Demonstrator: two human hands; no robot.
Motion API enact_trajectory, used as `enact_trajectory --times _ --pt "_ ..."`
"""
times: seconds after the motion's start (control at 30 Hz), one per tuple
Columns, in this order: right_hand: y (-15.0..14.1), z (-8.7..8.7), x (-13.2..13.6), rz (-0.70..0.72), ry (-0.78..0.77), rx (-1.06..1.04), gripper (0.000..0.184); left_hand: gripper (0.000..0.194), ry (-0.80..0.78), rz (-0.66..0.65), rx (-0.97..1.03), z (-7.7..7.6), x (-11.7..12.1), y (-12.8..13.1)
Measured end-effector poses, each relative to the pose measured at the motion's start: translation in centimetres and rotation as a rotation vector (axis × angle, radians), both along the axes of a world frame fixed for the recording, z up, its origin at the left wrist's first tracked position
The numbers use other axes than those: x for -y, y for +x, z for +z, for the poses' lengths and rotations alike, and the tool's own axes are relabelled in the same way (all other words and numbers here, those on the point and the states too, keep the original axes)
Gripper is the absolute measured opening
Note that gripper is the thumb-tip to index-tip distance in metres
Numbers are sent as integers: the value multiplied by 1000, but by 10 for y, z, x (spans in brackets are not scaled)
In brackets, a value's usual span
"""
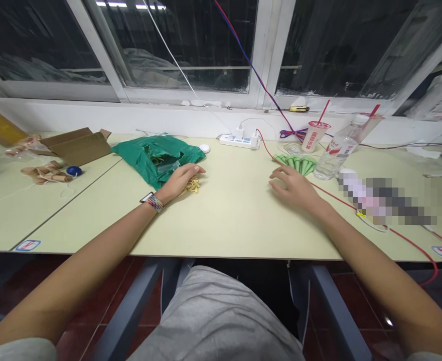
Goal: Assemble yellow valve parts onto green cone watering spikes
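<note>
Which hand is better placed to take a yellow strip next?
Probably the left hand: it is right at the yellow strips, while the right hand is farther off, near the light-green pieces.

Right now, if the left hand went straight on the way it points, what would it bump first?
Probably the white power strip across the table, though how high the left hand sits is hard to tell.

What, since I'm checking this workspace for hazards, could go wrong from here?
The red cord runs close past the right hand, so a sweep of that arm might snag it. The bottle and cup stand near that hand too; a knock could spill liquid toward the power strip. The yellow strips lie loose by the left hand and might scatter.
</note>
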State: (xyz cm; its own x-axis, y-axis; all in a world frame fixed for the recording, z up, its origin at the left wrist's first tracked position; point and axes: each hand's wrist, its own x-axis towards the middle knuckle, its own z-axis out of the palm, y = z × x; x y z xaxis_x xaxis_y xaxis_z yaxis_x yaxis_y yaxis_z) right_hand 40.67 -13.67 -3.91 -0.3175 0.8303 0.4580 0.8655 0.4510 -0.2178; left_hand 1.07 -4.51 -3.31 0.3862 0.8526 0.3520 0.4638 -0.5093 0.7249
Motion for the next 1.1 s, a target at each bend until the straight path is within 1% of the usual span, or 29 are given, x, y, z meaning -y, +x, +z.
enact_trajectory --times 0.07,0.17,0.27,0.37,0.47,0.53,0.67,0.77,0.93,1.03,1.1 --pt "-13 -5 3 99 -17 -32 33 61 -42 17 80 -3 -4 -2" --pt "-28 -13 7 225 -101 -66 34 62 -91 32 202 -8 -10 -2" --pt "-36 -19 7 289 -182 -81 37 58 -81 55 252 -11 -13 -2" --pt "-37 -25 6 277 -205 -79 41 50 1 72 194 -9 -10 -2" --pt "-37 -29 5 254 -210 -61 47 44 144 113 50 -3 -3 -1" --pt "-37 -31 5 253 -216 -40 52 40 241 115 -46 0 3 1" --pt "-38 -34 5 256 -214 -12 55 29 369 19 -198 3 14 9" --pt "-39 -35 4 253 -209 3 58 24 414 -85 -251 4 27 21" --pt "-40 -35 4 254 -206 15 57 24 360 -264 -310 -1 55 51" --pt "-39 -36 5 252 -203 5 58 32 348 -325 -383 -8 67 69" --pt "-39 -38 4 251 -199 -6 59 38 328 -344 -419 -12 69 77"
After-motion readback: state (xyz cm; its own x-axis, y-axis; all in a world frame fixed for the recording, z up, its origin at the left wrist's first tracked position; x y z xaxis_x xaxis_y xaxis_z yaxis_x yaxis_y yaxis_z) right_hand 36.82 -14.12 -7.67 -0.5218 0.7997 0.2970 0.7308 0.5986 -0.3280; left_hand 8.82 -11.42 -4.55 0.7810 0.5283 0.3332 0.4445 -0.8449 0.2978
